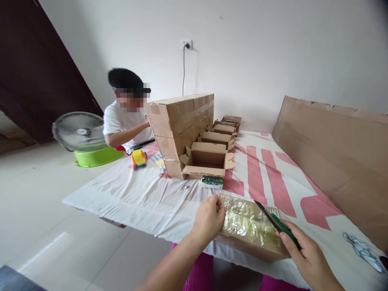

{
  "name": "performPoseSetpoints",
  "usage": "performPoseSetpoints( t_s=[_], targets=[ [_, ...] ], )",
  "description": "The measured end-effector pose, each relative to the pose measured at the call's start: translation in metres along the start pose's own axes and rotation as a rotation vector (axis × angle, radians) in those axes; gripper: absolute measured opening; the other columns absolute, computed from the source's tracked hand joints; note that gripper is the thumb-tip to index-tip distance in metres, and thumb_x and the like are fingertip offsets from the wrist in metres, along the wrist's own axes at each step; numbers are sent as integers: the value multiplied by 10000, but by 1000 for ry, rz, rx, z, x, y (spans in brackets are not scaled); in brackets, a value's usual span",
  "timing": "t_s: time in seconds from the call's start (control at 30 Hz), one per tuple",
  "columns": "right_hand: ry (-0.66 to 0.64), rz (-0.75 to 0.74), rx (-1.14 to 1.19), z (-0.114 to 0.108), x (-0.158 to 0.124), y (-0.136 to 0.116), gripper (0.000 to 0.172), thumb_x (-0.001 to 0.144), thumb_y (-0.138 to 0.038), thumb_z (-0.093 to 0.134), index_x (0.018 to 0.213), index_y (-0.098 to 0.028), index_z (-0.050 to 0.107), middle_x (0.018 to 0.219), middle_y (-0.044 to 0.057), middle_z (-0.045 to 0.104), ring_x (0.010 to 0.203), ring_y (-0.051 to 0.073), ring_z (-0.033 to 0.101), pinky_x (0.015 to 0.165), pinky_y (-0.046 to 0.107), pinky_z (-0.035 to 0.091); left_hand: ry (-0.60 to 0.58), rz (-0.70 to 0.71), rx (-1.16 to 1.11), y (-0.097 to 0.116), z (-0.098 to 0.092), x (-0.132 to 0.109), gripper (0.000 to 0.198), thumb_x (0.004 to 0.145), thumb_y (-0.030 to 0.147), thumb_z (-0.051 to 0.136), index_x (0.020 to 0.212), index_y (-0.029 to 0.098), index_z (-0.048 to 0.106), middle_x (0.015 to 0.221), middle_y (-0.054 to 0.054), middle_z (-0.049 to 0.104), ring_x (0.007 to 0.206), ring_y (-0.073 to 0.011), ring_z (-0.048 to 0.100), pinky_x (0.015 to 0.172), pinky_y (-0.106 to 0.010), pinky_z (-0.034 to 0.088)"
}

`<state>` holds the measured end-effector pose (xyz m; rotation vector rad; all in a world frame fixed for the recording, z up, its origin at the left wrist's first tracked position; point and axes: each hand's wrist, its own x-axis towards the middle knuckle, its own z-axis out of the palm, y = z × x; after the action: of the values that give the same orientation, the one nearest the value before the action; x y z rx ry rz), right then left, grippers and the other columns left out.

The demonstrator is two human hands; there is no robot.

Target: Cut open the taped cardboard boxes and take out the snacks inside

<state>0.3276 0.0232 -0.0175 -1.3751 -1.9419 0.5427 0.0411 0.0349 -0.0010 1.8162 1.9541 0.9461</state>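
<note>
A cardboard box [247, 241] with clear, shiny tape [247, 220] across its top lies at the table's near edge. My left hand [209, 216] is closed against the box's left end, its fingers curled; whatever they may grip is hidden. In my right hand [303, 244] is a green-handled utility knife [286, 228], its dark blade slanting up and left over the right part of the taped top. Whether the blade touches the tape, I cannot tell. Beyond the box sits a small green and white packet [211, 182].
Open cardboard boxes [209, 155] stand in a row beside a stack of sealed boxes [182, 129]. Across the table sits a person [125, 121], near a yellow tape roll [139, 157]. A large cardboard sheet [336, 157] leans along the right. A fan [80, 131] stands at left.
</note>
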Motion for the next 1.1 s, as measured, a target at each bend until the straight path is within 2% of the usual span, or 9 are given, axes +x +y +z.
performPoseSetpoints(
  t_s=[0.13, 0.3, 0.4, 0.47, 0.57, 0.67, 0.87, 1.1],
  targets=[
    [-24, -61, -80, -1, 4, -6, 352, 930, -462, 504, 1161, -242, 654, 1141, 61, 741, 1046, 236, 703, 861, 281, 576, 0, -16, 30, 0, -1, 3, 140, 839, 123, 565, 748, 216, 514, 655, 33, 562, 658, -162, 581, 618, -261, 354],
    [-18, -106, -133, 1, 4, -3, 340, 955, -435, 471, 1188, -240, 623, 1150, 63, 736, 1050, 220, 702, 851, 274, 580, 4, 59, 35, 4, -2, 7, 119, 875, 213, 586, 759, 213, 557, 769, -14, 621, 800, -211, 604, 717, -310, 398],
    [-12, -128, -143, 1, 1, -2, 336, 967, -419, 454, 1205, -237, 605, 1157, 67, 732, 1060, 213, 697, 866, 278, 574, 50, 147, 5, 6, 2, 8, 115, 802, 156, 646, 741, 209, 564, 770, -17, 589, 812, -225, 581, 735, -330, 418],
    [-7, -138, -145, 1, 0, -3, 332, 970, -414, 446, 1198, -233, 605, 1147, 70, 733, 1052, 214, 699, 862, 283, 575, 71, 190, -24, 5, 7, 7, 135, 792, 100, 616, 732, 206, 558, 769, -15, 568, 803, -213, 572, 724, -322, 432],
    [-3, -154, -143, 2, -1, -6, 321, 972, -402, 443, 1195, -235, 602, 1133, 67, 736, 1038, 214, 703, 850, 282, 576, 102, 251, -142, 1, 13, 4, 121, 828, 99, 560, 767, 202, 545, 810, -25, 561, 802, -198, 565, 701, -306, 450],
    [1, -173, -142, 2, -1, -9, 304, 975, -382, 442, 1202, -245, 591, 1127, 58, 733, 1028, 210, 704, 844, 282, 574, 142, 370, -267, -5, 13, 0, 103, 872, 131, 521, 797, 200, 530, 828, -35, 548, 803, -198, 547, 697, -312, 449],
    [40, -202, -178, 2, -5, -14, 286, 980, -362, 442, 1207, -252, 578, 1123, 55, 732, 1025, 201, 703, 829, 275, 573, 126, 603, -360, -11, 9, -7, 120, 938, 147, 459, 836, 202, 484, 847, -35, 516, 811, -183, 504, 708, -311, 427],
    [54, -209, -186, 2, -9, -17, 291, 982, -367, 438, 1207, -241, 574, 1124, 66, 733, 1011, 207, 707, 825, 284, 576, 218, 614, -441, -16, 12, -10, 118, 961, 166, 448, 852, 208, 465, 818, -14, 486, 761, -161, 486, 680, -288, 413]
  ],
)
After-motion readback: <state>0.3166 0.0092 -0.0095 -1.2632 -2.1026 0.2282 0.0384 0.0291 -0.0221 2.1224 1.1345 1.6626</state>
